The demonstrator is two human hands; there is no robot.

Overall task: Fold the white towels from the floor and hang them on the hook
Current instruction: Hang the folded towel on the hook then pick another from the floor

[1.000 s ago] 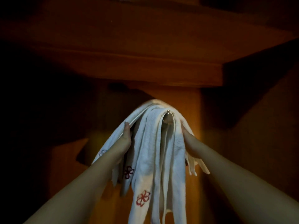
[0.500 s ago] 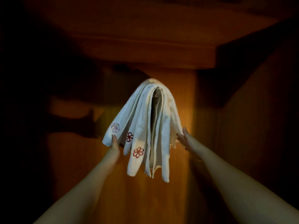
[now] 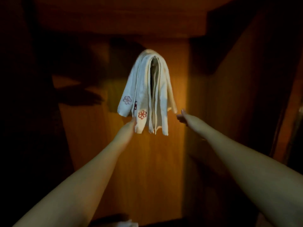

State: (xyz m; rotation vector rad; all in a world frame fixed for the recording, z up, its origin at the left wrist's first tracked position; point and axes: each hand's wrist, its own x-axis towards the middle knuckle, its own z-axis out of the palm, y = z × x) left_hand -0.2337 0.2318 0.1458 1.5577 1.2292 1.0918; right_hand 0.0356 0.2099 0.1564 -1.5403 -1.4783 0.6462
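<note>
Towels (image 3: 144, 89), white terry with little stitched flowers, hang bunched over a metal hook (image 3: 154, 58) on the wood panel (image 3: 147, 161). Left hand (image 3: 131, 124) touches a corner, fingers relaxed; right hand (image 3: 182, 117) loosely curled, empty.

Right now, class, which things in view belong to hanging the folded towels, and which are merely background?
Part of the job:
white towels, draped over the hook
hook, its tip showing at the top
left hand, touching a towel's lower end
right hand, just beside the towels

Background:
wooden panel
pale cloth at the bottom edge
</note>
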